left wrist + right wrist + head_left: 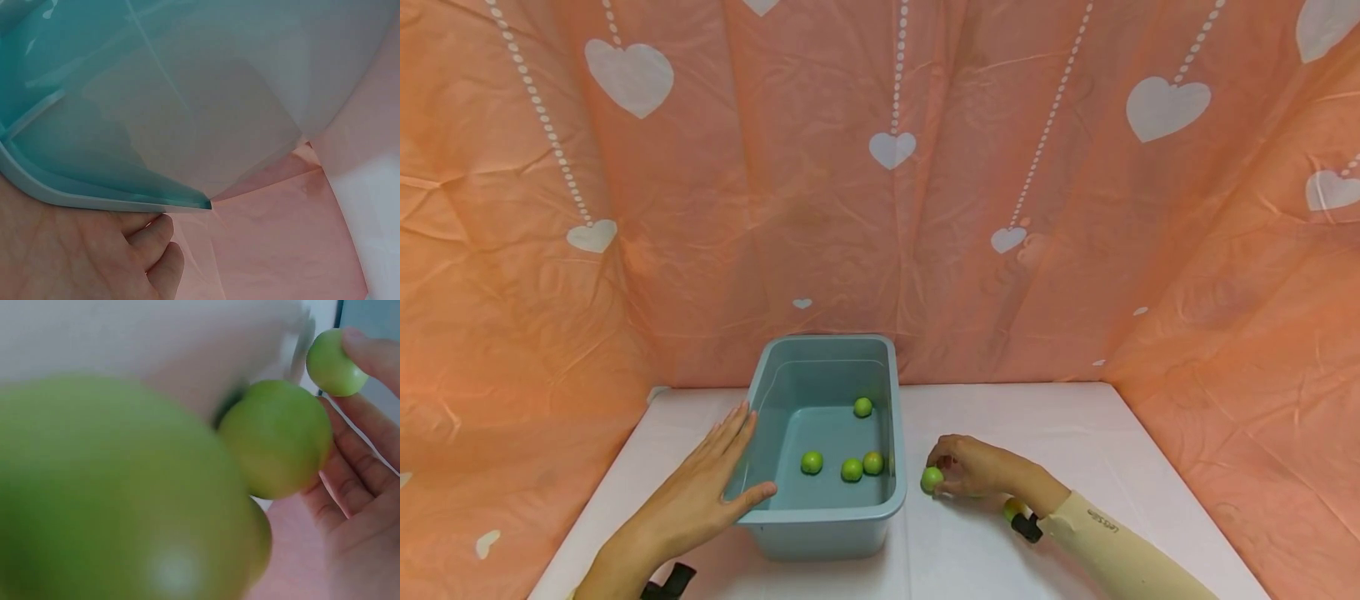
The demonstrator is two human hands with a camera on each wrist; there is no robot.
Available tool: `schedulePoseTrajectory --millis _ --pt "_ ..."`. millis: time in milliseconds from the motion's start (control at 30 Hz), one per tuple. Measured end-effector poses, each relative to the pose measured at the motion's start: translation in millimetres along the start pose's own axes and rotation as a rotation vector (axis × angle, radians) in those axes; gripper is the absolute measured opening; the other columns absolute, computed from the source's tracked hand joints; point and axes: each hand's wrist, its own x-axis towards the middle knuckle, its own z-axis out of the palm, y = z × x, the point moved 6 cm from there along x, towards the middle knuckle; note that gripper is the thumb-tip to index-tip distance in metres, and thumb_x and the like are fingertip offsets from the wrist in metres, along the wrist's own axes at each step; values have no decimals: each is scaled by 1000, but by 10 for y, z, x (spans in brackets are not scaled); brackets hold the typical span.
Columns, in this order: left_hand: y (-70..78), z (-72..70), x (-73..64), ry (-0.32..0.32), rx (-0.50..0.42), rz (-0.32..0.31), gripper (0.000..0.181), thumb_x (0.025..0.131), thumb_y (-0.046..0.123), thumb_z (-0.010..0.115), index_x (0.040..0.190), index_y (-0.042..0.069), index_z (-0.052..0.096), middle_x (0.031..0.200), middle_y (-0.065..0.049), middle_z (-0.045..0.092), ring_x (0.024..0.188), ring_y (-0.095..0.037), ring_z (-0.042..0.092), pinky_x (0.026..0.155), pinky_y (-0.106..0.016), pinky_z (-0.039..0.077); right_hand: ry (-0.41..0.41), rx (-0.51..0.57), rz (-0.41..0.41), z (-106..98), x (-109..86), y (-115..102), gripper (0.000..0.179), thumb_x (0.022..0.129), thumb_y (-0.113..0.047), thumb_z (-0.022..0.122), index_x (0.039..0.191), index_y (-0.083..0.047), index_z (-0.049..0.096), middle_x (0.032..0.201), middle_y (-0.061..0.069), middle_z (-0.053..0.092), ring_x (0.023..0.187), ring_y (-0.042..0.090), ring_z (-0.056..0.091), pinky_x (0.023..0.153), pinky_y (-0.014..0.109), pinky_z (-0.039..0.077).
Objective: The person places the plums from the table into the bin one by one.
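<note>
My right hand (976, 467) is over the table just right of a blue-grey plastic tub (820, 515). It pinches a small round green fruit (932, 479) between thumb and fingers; the right wrist view shows this fruit (336, 364) at its upper right. Under the right wrist lies another green fruit (1013, 508), partly hidden. Close to the right wrist camera are more green fruits (275, 439), one very large and blurred. The left hand (700, 479), its fingers straight, rests along the tub's left rim (112, 204). Several green fruits (852, 470) lie on the tub's floor.
The tub stands on a white-covered table (1000, 408), its far end near an orange curtain (820, 208) with white hearts. The curtain also encloses both sides. Black wrist straps (1027, 527) show at both wrists.
</note>
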Motion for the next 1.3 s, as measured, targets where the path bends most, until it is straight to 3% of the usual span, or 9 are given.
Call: schedulePoseTrajectory --millis 33,200,400,633,833,1033,1300 --pt "1 -3 0 0 -1 -2 100 101 62 66 171 4 23 179 -16 14 165 -38 14 133 -57 18 6 -6 -7 -8 0 -1 22 95 -19 85 114 -12 75 104 -10 67 96 6 61 90 27 58" --pt "-10 6 -5 -4 -12 -9 100 102 62 65 171 4 22 180 -15 12 166 -37 12 135 -49 12 37 -14 -23 -60 3 -13 19 96 -17 83 113 -12 75 103 -10 66 95 5 60 89 26 58" --pt "-10 3 -4 -5 -12 -8 101 101 62 65 171 4 22 180 -16 13 165 -38 13 132 -59 18 65 -7 -49 -128 21 -48 18 96 -19 83 112 -14 76 102 -11 67 94 4 61 86 26 58" --pt "-8 11 -8 4 -8 5 100 102 61 65 171 3 23 179 -16 13 165 -38 13 134 -30 -1 85 23 -36 -239 25 -86 19 98 -17 81 116 -16 76 106 -11 68 98 11 64 91 33 60" --pt "-4 3 -9 6 -7 9 100 102 61 66 171 3 23 179 -16 13 165 -39 14 135 -36 4 130 -12 -104 -383 33 -161 21 95 -9 81 114 -9 74 104 -5 69 95 20 66 88 38 61" --pt "-13 2 -9 0 -17 -6 100 102 62 65 171 4 23 179 -16 13 165 -39 13 135 -50 12 167 8 -85 -517 26 -165 23 97 -17 83 117 -12 73 109 -6 71 98 24 68 90 43 62" --pt "-21 31 -19 -13 -28 -26 101 101 65 63 172 6 21 180 -13 10 166 -37 10 136 -41 4 220 25 -102 -674 32 -240 24 96 -20 85 116 -14 74 109 -8 72 96 9 64 88 29 59"
